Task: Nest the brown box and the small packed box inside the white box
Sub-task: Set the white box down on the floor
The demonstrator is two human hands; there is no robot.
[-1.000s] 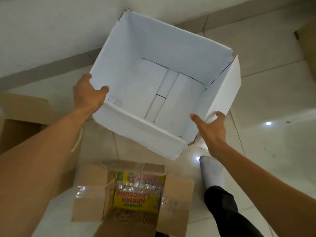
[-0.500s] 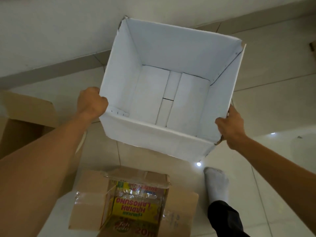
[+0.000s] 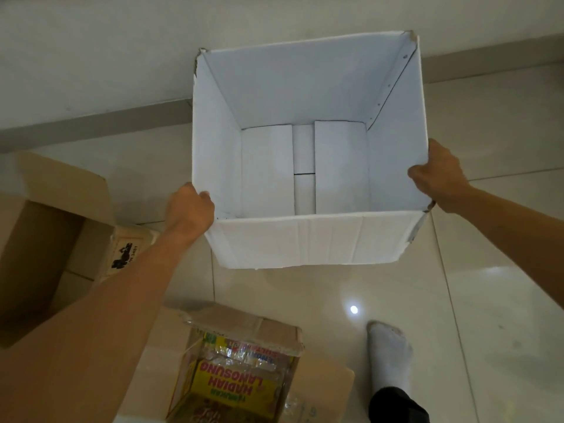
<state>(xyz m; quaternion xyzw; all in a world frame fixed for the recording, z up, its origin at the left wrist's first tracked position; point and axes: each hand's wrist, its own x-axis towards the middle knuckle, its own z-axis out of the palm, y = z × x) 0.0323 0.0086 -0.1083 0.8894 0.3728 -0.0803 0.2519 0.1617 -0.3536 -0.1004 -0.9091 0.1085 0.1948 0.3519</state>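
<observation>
Now the white box [image 3: 308, 239] sits squarer, both hands gripping.

You have the white box [image 3: 308, 239] open-topped and upright in the middle of the view, its inside bare, with the bottom flaps folded flat and a narrow seam showing between them. Your brown box [image 3: 39, 248] lies to the left on the tiled floor, also open, its flaps spread and a black printed mark on the flap nearest the white box. The small packed box [image 3: 244, 370] sits nearest you at the bottom of the view, its top open on yellow packets with red lettering under clear wrap.
</observation>
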